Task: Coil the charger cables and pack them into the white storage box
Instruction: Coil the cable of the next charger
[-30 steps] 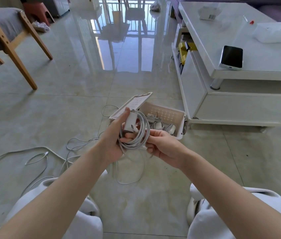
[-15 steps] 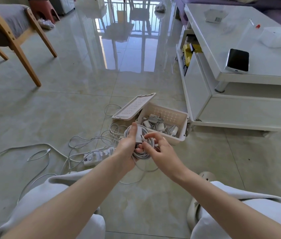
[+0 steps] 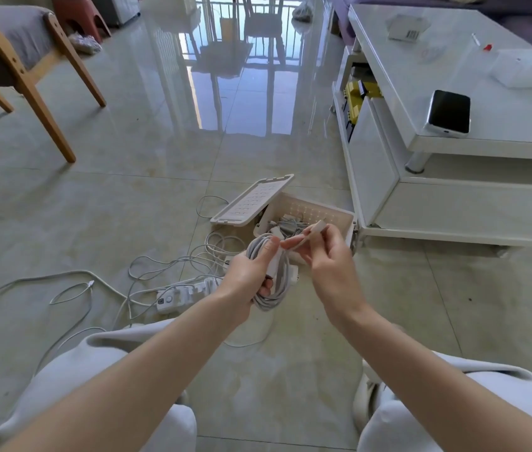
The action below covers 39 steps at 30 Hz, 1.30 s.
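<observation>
My left hand [image 3: 251,272] grips a coil of white charger cable [image 3: 274,296], thumb pressed across the loops. My right hand [image 3: 326,256] pinches the cable's free end with its white plug [image 3: 315,229], held up just right of the coil. Behind my hands the white storage box [image 3: 339,220] stands open on the floor with several coiled cables inside, and its perforated lid [image 3: 251,200] leans on the box's left side. Loose white cables [image 3: 173,265] and a white power strip [image 3: 176,296] lie on the floor to the left.
A white coffee table [image 3: 454,138] stands right of the box with a phone [image 3: 449,112] near its edge. A wooden chair [image 3: 29,79] is at the far left. My knees in grey trousers frame the bottom of the view.
My hands have lowered toward the floor with the coil. My right hand has drawn the cable's plug end out and up, away from the coil.
</observation>
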Tool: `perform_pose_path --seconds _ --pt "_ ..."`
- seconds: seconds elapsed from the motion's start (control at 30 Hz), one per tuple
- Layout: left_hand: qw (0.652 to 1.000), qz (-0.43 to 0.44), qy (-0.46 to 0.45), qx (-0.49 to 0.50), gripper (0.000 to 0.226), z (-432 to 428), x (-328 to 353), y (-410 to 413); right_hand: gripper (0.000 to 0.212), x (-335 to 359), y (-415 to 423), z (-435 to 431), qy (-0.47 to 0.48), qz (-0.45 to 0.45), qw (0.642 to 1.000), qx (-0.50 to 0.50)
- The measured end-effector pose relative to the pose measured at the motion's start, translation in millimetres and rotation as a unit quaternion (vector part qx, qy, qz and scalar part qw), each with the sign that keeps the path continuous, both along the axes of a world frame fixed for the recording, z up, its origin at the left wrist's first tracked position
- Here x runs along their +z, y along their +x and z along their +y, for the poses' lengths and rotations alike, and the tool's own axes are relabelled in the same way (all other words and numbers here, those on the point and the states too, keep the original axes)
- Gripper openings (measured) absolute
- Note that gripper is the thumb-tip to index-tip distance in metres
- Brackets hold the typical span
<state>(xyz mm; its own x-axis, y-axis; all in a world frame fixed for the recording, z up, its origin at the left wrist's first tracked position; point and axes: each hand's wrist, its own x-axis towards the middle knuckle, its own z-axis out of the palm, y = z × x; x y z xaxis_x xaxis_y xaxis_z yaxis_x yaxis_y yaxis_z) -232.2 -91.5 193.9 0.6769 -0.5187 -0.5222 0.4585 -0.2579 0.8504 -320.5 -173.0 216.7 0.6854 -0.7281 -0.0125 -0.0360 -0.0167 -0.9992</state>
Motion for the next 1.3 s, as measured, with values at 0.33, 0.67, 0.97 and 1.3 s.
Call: perform_pose_path --seconds 0.33,0.67,0.97,1.3 --pt "0.998 -0.018 0.038 0.042 0.047 0 2 23 0.021 30 -13 3 0.146 -0.055 0.986 0.051" --pt "0.971 0.093 -0.139 0.173 0.041 -2 17 34 0.027 24 -13 -15 0.223 0.015 0.975 -0.006" --pt "0.943 0.139 -0.295 0.067 0.037 2 40 17 0.015 16 -4 -12 0.213 0.12 0.967 0.068" --pt "0.966 0.135 -0.219 -0.004 0.045 6 50 7 0.016 20 -7 -3 0.407 0.007 0.901 0.149"
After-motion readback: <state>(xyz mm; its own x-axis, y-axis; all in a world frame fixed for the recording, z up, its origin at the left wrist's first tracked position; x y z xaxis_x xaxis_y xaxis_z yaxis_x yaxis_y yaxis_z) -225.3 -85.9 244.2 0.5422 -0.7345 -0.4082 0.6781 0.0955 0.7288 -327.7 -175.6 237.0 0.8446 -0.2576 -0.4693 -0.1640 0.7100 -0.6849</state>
